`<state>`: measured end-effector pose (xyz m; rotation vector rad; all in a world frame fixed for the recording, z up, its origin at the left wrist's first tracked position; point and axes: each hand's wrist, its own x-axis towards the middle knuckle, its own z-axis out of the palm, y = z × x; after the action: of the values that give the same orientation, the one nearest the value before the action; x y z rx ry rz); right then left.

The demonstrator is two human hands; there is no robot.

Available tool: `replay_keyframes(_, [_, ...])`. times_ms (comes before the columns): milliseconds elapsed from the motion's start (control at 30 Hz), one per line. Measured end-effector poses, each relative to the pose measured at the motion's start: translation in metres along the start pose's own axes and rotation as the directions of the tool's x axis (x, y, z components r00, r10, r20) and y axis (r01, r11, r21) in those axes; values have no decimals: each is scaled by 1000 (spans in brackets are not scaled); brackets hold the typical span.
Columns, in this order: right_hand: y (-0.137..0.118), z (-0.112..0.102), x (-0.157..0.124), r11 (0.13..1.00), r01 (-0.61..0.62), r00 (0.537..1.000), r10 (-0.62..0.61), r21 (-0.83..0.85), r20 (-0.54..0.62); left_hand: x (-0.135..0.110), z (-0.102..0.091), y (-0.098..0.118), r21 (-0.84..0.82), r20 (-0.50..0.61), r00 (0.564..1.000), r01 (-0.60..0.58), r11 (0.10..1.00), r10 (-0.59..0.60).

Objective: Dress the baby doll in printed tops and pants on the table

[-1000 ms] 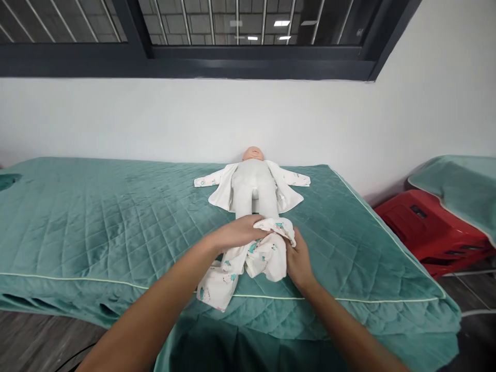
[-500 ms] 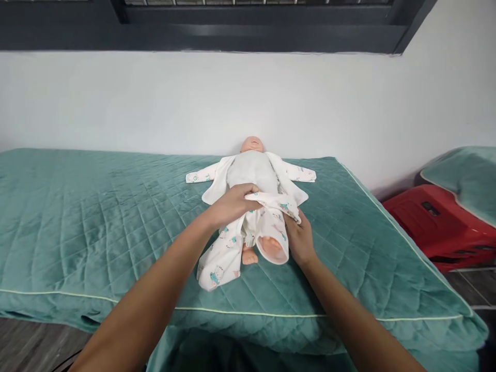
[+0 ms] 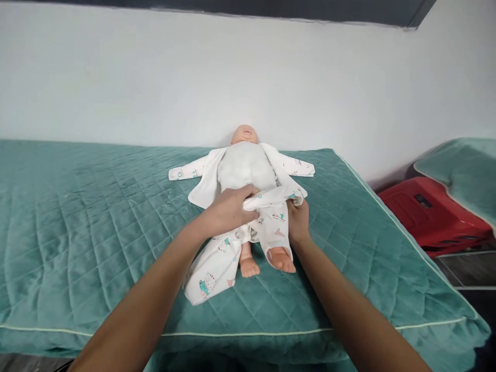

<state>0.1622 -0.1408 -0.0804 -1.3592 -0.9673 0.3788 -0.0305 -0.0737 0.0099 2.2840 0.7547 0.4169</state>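
A baby doll (image 3: 247,163) lies on its back, its head toward the wall, in an open white printed jacket (image 3: 205,188). White printed baby pants (image 3: 273,222) are partly on it: one leg of the doll runs through the right pant leg, and its foot (image 3: 282,259) sticks out of the cuff. The other foot (image 3: 249,266) is bare, beside the left pant leg, which lies flat on the bed. My left hand (image 3: 230,209) pinches the waistband between thumb and fingers. At the waistband's right end my right hand (image 3: 298,217) grips the cloth, its fingertips partly hidden.
A green quilted bedspread (image 3: 116,232) with pale piping covers the bed under the doll. The white wall (image 3: 155,77) rises right behind the doll's head. On the right, beyond the bed's edge, stands a red plastic case (image 3: 434,214) with green cloth (image 3: 461,165) over it.
The right pant leg has been drawn up, so the doll's foot now shows beyond the cuff. Both hands keep hold of the waistband. My view has tilted down.
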Motion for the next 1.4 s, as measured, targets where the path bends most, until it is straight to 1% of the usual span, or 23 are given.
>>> replay_keyframes(67, [2,0,1,1000,-8,1000,8,22,-6,-3,-7,0,-4,108,994,-24,1000,25])
replay_keyframes(133, [1,1,3,1000,-5,1000,5,26,-7,-2,-11,1,-12,130,991,-38,999,40])
replay_keyframes(200, [0,4,8,999,31,999,-30,19,-10,3,-10,5,-14,82,996,-24,1000,25])
replay_keyframes(333, [0,7,15,996,89,995,-90,-8,-36,10,-5,8,23,-89,995,50,998,-48])
replay_keyframes(400, [-2,6,13,997,75,997,-76,-23,-30,9,-8,4,-75,-54,998,35,997,-39])
replay_keyframes(467, [-9,2,7,995,81,997,-80,-55,20,6,-15,-6,-260,64,998,13,965,4])
replay_keyframes(533, [-24,-2,1,988,124,985,-112,-90,129,4,-20,-18,-442,136,989,16,897,49])
replay_keyframes(567, [-34,-4,0,984,146,971,-124,-99,203,3,-20,-24,-517,131,990,18,856,58])
replay_keyframes(633, [-58,-4,3,980,156,918,-98,-124,385,3,-16,-35,-641,72,996,2,768,58])
replay_keyframes(667, [-70,-3,7,978,144,873,-54,-152,484,3,-12,-39,-688,39,998,-9,725,49])
replay_keyframes(733, [-92,3,18,967,108,738,76,-229,670,4,-3,-45,-760,-8,1000,-19,650,19])
replay_keyframes(800, [-103,12,29,965,69,607,162,-254,778,5,2,-49,-808,-37,999,-22,589,-14])
replay_keyframes(833, [-103,17,34,970,32,565,180,-239,805,5,3,-51,-824,-40,999,-20,566,-23])
replay_keyframes(867, [-99,21,38,978,-24,549,187,-209,815,4,3,-53,-834,-26,1000,-12,551,-17])
replay_keyframes(900, [-92,24,40,982,-98,560,188,-161,807,3,2,-54,-838,0,1000,1,546,-2])
replay_keyframes(933, [-83,26,42,979,-181,590,186,-96,786,2,0,-56,-836,31,999,18,549,14])
replay_keyframes(1000, [-65,26,42,942,-327,680,176,80,712,1,-4,-60,-826,81,996,49,562,33])
replay_keyframes(1033, [-58,26,41,912,-376,715,171,166,678,0,-5,-62,-825,91,995,58,562,31])
replay_keyframes(1067, [-53,24,40,881,-411,733,167,234,659,1,-6,-64,-829,91,996,63,555,24])
replay_keyframes(1133, [-50,22,38,833,-464,726,163,300,668,1,-7,-67,-846,93,996,73,529,11])
replay_keyframes(1267, [-59,19,37,797,-525,639,136,300,757,2,-3,-68,-853,112,993,109,511,-25])
replay_keyframes(1333, [-61,20,37,782,-535,614,100,320,783,2,0,-67,-860,84,995,97,500,-49])
replay_keyframes(1400, [-61,22,35,747,-553,602,51,370,797,1,3,-66,-883,35,996,67,465,-77])
